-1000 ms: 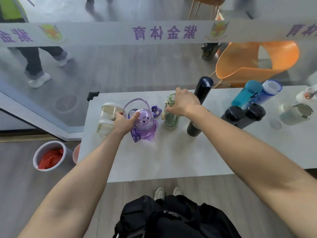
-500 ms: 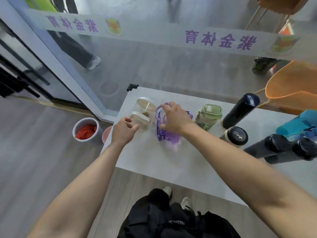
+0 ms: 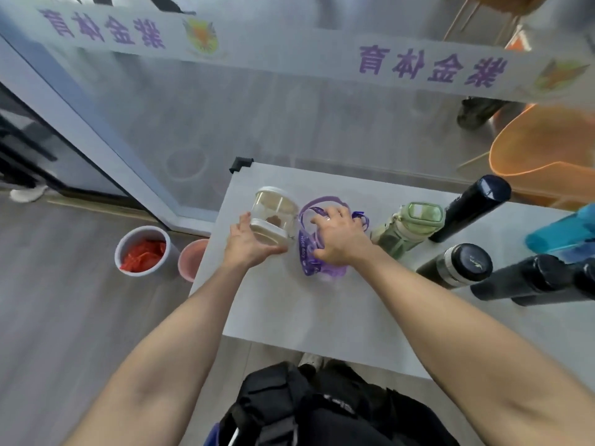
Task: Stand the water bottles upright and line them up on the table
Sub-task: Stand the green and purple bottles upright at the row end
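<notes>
Clear bottle, one: your left hand grasps it near the worktop's left edge. Purple bottle, one: your right hand grasps it alongside. Green bottle, one; dark bottles, four.

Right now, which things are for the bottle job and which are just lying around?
Job: clear bottle in left hand, purple bottle under right hand, green bottle, navy bottle, black flask, black bottles, teal bottle, table.
Lying about: white bucket, pink bucket, orange chair, black bag.
</notes>
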Available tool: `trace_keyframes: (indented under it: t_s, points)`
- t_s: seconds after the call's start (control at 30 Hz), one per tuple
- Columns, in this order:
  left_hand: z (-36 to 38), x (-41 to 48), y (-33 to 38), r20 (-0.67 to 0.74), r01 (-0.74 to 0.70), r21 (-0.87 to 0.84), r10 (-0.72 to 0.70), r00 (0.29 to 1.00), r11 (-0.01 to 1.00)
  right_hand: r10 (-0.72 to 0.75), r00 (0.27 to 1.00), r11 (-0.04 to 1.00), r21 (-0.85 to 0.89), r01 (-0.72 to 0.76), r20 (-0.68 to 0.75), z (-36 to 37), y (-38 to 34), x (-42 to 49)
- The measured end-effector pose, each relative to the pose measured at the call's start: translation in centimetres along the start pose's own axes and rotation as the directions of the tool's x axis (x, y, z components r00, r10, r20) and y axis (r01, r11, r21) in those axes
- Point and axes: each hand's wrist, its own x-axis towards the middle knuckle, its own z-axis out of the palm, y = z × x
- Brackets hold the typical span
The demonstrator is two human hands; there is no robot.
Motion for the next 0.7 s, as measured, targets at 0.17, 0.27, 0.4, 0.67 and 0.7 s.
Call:
trace_keyframes:
  t_s: [0.17, 0.27, 0.4, 0.67, 0.7]
  points:
    - [0.8, 0.7, -0.1, -0.032, 0.013, -0.081, -0.016, 0.999, 0.997, 0.013, 0.997, 1.000, 0.026, -0.015, 0.078, -0.6, 0.0, 0.2]
    - [-0.3, 0.6, -0.5, -0.014, 0.036, -0.092, -0.037, 0.999, 0.995, 0.015, 0.996, 0.999, 0.050, -0.019, 0.084, -0.4, 0.1, 0.2]
    - [-2.9, -0.4, 0.0, -0.101, 0.036, -0.036, -0.039, 0.994, 0.999, 0.016, 0.996, 0.996, 0.081, -0.024, 0.093, -0.4, 0.3, 0.2]
    - [-6.4, -0.5, 2.6, -0.255, -0.194, 0.156, 0.230, 0.939, 0.968, 0.005, 0.998, 0.996, 0.094, -0.011, 0.066, -0.5, 0.4, -0.1]
    - [-6.4, -0.5, 2.8, -0.213, -0.235, 0.194, 0.275, 0.938, 0.952, 0.003, 0.998, 0.996, 0.090, -0.008, 0.067, -0.6, 0.4, 0.0]
